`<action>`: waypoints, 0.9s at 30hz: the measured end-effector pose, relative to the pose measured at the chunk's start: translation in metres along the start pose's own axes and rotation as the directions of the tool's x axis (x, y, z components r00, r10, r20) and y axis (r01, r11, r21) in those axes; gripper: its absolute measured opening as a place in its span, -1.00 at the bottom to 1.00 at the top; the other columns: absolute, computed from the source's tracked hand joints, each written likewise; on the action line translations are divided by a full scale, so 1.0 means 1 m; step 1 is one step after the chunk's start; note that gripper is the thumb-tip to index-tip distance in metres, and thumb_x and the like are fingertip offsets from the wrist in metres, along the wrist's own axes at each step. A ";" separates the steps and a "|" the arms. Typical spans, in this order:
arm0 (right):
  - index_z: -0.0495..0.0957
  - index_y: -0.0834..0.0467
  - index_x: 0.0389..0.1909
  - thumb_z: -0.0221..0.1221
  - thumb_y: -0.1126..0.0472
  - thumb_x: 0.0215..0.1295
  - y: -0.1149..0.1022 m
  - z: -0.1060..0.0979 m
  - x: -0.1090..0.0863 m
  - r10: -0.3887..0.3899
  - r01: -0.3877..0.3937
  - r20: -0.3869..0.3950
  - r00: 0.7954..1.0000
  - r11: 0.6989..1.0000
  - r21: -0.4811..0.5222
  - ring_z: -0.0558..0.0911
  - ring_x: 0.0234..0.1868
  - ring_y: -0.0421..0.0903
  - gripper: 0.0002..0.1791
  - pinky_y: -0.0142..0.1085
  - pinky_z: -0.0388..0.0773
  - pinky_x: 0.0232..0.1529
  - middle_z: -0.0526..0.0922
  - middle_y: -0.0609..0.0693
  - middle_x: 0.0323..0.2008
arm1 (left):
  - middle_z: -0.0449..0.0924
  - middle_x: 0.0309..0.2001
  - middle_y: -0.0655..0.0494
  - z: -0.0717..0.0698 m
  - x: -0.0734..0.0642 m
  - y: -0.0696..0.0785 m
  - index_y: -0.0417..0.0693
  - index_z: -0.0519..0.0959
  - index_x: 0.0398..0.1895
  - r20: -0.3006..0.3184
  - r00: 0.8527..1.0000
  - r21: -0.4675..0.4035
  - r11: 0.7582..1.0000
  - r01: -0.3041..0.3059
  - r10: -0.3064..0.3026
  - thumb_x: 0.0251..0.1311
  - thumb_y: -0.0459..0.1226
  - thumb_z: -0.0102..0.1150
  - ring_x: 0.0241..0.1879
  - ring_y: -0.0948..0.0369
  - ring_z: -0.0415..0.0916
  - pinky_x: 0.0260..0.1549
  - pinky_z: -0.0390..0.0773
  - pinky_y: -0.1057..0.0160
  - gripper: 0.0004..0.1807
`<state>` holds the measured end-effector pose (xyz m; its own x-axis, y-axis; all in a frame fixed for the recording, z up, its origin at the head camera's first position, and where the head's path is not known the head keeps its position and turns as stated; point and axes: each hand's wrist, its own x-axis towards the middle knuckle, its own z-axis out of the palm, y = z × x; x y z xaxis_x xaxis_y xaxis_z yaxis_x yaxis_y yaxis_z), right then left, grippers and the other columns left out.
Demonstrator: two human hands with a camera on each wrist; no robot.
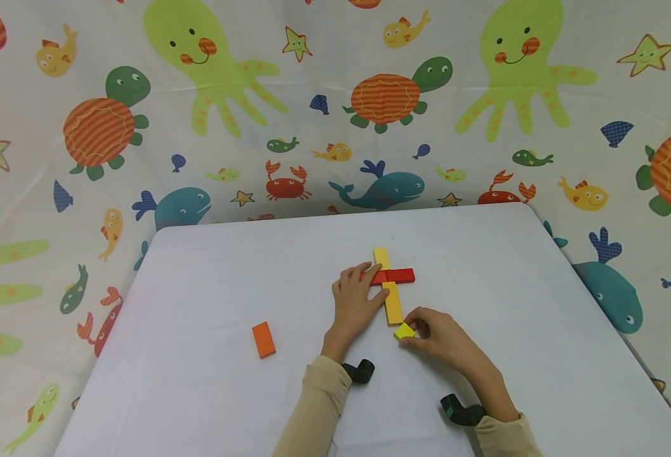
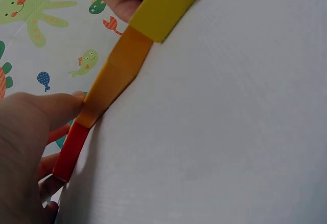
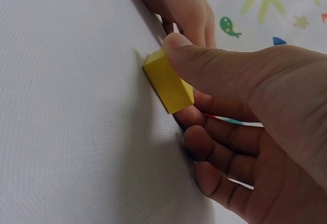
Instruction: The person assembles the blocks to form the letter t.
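Observation:
My right hand (image 1: 446,339) pinches a small yellow block (image 1: 404,331) between thumb and fingers, at the near end of a cross-shaped row of blocks. In the right wrist view the thumb lies over this yellow block (image 3: 169,83). My left hand (image 1: 355,304) rests on the cross from the left, its thumb against the side of the yellow-orange block (image 1: 392,304) and its fingers around the left red block (image 1: 378,277). A second red block (image 1: 400,275) forms the right arm. A pale yellow block (image 1: 381,257) makes the far end.
An orange block (image 1: 263,340) lies by itself left of my left arm. The white table (image 1: 209,285) has its far edge against a cloth (image 1: 324,57) printed with sea animals. Each wrist carries a small black camera (image 1: 462,411).

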<state>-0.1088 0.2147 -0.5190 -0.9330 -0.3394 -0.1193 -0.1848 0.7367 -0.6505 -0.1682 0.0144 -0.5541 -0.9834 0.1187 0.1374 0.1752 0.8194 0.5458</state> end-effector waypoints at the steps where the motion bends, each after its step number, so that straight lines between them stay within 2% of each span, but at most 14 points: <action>1: 0.65 0.11 -0.11 0.54 0.09 0.13 0.000 0.000 0.000 -0.003 0.003 0.001 1.000 1.000 0.000 0.44 -0.32 -0.18 -0.63 -0.41 0.40 -0.33 0.56 -0.13 -0.36 | 0.34 0.53 0.13 0.000 0.000 0.000 0.30 0.37 0.54 0.000 1.000 -0.001 1.000 0.000 0.000 0.38 0.12 0.21 0.46 0.05 0.18 0.33 0.23 -0.09 -0.32; 18: 0.63 0.13 -0.08 0.52 0.09 0.16 0.000 -0.001 -0.001 -0.005 0.004 0.022 1.000 1.000 0.020 0.43 -0.30 -0.16 -0.62 -0.40 0.37 -0.33 0.54 -0.10 -0.35 | 0.33 0.53 0.13 0.003 0.001 -0.002 0.28 0.37 0.55 -0.007 1.000 -0.003 1.000 -0.004 0.004 0.39 0.12 0.21 0.45 0.04 0.17 0.32 0.23 -0.10 -0.31; 24: 0.63 0.12 -0.03 0.48 0.05 0.22 0.001 -0.004 -0.002 -0.026 0.024 0.037 0.999 0.999 0.034 0.44 -0.27 -0.18 -0.61 -0.41 0.41 -0.28 0.56 -0.12 -0.30 | 0.33 0.53 0.14 0.004 0.001 -0.003 0.29 0.37 0.55 -0.007 1.000 0.000 1.000 -0.002 0.002 0.39 0.12 0.21 0.46 0.05 0.17 0.32 0.22 -0.09 -0.32; 27: 0.64 0.10 -0.02 0.41 0.04 0.32 0.003 -0.006 -0.002 -0.015 0.013 0.036 0.999 0.998 0.057 0.48 -0.25 -0.17 -0.68 -0.41 0.46 -0.26 0.59 -0.12 -0.29 | 0.33 0.53 0.14 0.003 0.001 -0.002 0.29 0.37 0.55 -0.003 1.000 -0.004 1.000 0.000 0.000 0.39 0.12 0.21 0.46 0.05 0.16 0.33 0.22 -0.09 -0.32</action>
<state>-0.1098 0.2210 -0.5159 -0.9187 -0.3708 -0.1363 -0.1787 0.6978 -0.6937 -0.1693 0.0147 -0.5579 -0.9831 0.1172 0.1404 0.1758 0.8169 0.5494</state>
